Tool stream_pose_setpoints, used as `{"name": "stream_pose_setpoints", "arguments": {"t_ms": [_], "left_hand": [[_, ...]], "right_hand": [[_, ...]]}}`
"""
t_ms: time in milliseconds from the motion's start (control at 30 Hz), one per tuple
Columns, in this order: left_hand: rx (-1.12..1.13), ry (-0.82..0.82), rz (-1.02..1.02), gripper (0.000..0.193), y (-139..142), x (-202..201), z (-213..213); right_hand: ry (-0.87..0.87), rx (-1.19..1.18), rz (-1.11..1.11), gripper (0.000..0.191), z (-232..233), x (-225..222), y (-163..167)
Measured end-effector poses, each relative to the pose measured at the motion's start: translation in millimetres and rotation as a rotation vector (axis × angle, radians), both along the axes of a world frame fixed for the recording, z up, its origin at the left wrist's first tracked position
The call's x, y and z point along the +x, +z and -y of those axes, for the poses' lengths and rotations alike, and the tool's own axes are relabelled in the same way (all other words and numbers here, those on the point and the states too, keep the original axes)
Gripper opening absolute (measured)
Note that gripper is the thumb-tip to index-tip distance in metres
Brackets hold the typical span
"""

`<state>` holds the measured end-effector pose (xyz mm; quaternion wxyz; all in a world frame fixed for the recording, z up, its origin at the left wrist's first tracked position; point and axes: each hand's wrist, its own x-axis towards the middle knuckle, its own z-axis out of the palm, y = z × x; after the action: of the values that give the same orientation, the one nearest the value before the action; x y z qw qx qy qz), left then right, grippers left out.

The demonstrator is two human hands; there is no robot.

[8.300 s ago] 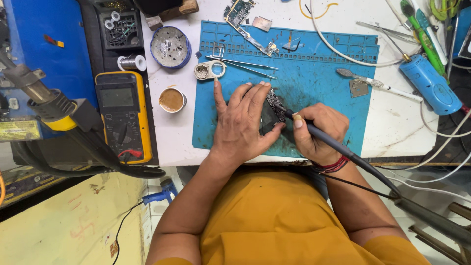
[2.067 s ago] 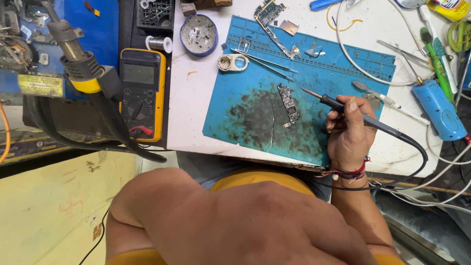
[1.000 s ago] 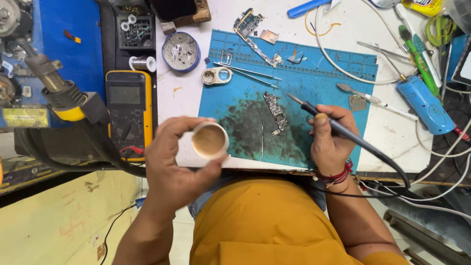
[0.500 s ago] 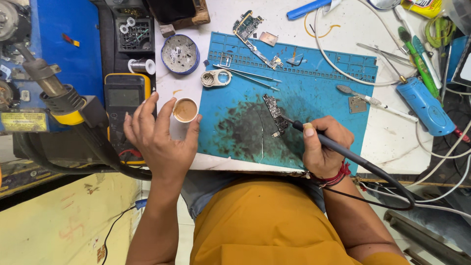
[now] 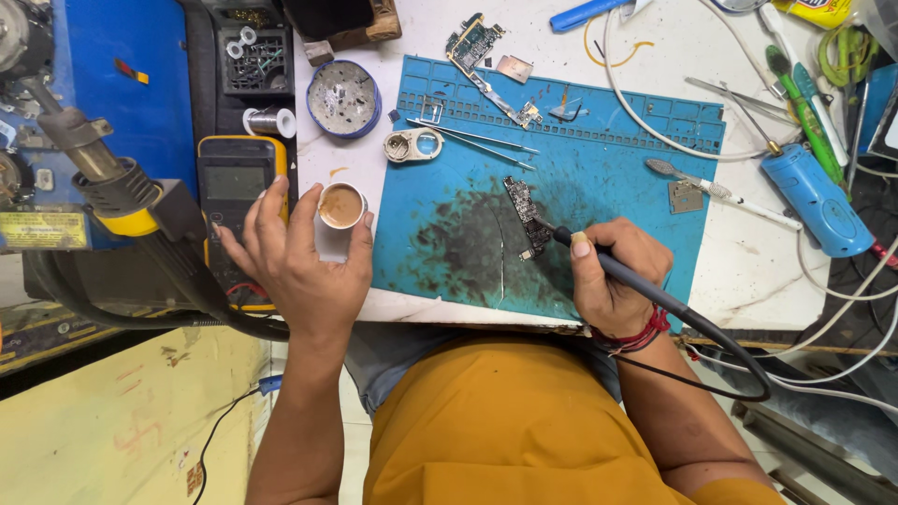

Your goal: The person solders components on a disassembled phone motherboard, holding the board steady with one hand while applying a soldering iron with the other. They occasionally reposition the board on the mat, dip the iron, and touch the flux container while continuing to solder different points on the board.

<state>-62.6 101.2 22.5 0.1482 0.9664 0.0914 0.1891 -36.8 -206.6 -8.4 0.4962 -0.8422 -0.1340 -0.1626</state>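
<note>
Blue silicone mat (image 5: 645, 187) covers the middle of the white worktop (image 5: 748, 271), w/ a dark scorched patch toward its near edge. My right hand (image 5: 613, 281) is closed around the grip of a soldering iron (image 5: 636, 283), thumb pressed on top, tip resting on the small dark circuit board (image 5: 524, 210) lying on the mat just past that patch. The iron's black cable (image 5: 739, 365) loops off the near edge of the worktop by my wrist. My left hand (image 5: 299, 262) is at the worktop's left edge, fingers curled round a small white tub of brown paste (image 5: 340, 208), lid off, pinching it from both sides; tub sits just left of the mat's left edge, can't tell if it's resting on the surface or lifted. Beside it, off the left edge, a yellow multimeter (image 5: 238, 196) partly under my fingers. Farther back near the mat's far left corner: round blue-rimmed tin (image 5: 344, 98), a small metal ring-shaped piece (image 5: 413, 145), and tweezers (image 5: 477, 140) lying across the mat. Another stripped board (image 5: 477, 47) at the far edge. Toward the right edge a light blue handheld tool (image 5: 814, 201) w/ a white cord. Hot-air handle (image 5: 112, 178) w/ yellow collar hangs at far left, well apart from the mat.
</note>
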Motion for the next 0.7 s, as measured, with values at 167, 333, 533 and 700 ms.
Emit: {"name": "stream_pose_setpoints", "arguments": {"t_ms": [167,333,533,700], "left_hand": [[0.048,0.003,0.055,0.064,-3.1,-0.7,-0.8],[0.113,-0.257,0.275,0.060,-3.5,-10.5,22.9],[-0.327,-0.626,0.042,0.070,-7.6,0.3,87.1],[-0.302,-0.645,-0.149,0.086,-10.9,24.9,103.7]], "right_hand": [[-0.006,0.000,0.000,0.017,-0.6,0.3,-0.5],[0.009,0.008,0.004,0.018,0.6,-0.7,0.8],[0.004,0.005,-0.006,0.018,0.7,-0.7,2.0],[0.011,-0.001,-0.008,0.019,2.5,-0.3,1.2]]}}
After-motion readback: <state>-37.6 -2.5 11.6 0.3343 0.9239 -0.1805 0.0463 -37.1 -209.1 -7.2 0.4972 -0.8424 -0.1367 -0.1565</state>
